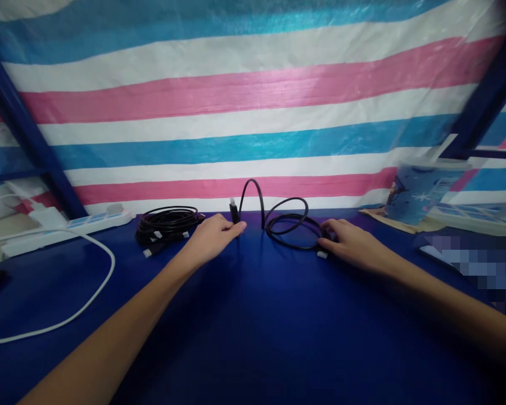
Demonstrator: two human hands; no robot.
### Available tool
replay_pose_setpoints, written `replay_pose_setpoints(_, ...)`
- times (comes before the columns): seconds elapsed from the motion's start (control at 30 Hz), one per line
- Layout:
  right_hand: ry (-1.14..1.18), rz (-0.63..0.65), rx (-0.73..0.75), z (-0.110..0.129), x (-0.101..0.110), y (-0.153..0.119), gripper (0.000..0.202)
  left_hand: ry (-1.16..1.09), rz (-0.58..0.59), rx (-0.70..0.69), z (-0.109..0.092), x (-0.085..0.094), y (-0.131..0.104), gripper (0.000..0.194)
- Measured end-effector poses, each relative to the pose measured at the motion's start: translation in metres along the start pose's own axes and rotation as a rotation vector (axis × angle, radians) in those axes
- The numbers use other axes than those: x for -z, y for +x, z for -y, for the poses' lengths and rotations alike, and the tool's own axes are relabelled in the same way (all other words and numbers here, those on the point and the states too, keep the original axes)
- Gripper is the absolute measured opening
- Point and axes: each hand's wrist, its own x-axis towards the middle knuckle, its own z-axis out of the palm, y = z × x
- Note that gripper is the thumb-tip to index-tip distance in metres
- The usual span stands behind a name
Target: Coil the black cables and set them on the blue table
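A black cable (pixel 293 232) with flat metal-tipped plugs lies in loose loops on the blue table, one loop arching up near the middle. My left hand (pixel 214 235) pinches it close to one plug (pixel 233 210), which points upward. At the other side my right hand (pixel 341 241) has its fingers closed on the cable near its other plug (pixel 322 254), which rests low by the tabletop. Just left of my left hand sits a coiled bundle of black cables (pixel 168 222), with several silvery plugs sticking out.
A white power strip (pixel 73 228) and a white cord (pixel 109 270) are on the left. To the right stand a blue patterned cup (pixel 421 191), another power strip (pixel 480 219) and a phone-like device (pixel 438 256). A striped sheet (pixel 253 101) hangs behind the blue table (pixel 253 337).
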Motion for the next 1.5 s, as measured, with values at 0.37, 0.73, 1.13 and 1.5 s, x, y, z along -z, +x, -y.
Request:
replay_pose_setpoints(0.37, 0.147, 0.139, -0.198, -0.018, 0.009, 0.012, 0.054, -0.407, 0.065, 0.251, -0.015, 0.013, 0.0, 0.045)
replay_pose_setpoints(0.73, 0.544, 0.105, -0.107, -0.009, 0.008, 0.007, 0.043, -0.512, 0.127, 0.399, -0.02, 0.01, -0.006, 0.036)
replay_pose_setpoints(1.13, 0.694, 0.039, -0.054, 0.011, 0.004, 0.0, 0.022, -0.522, 0.106, 0.55, -0.001, 0.014, 0.001, 0.03)
replay_pose_setpoints(1.5, 0.746, 0.04, -0.002, 0.032, -0.001, -0.002, 0.03, -0.43, 0.17, 0.447, 0.008, 0.005, 0.004, 0.036)
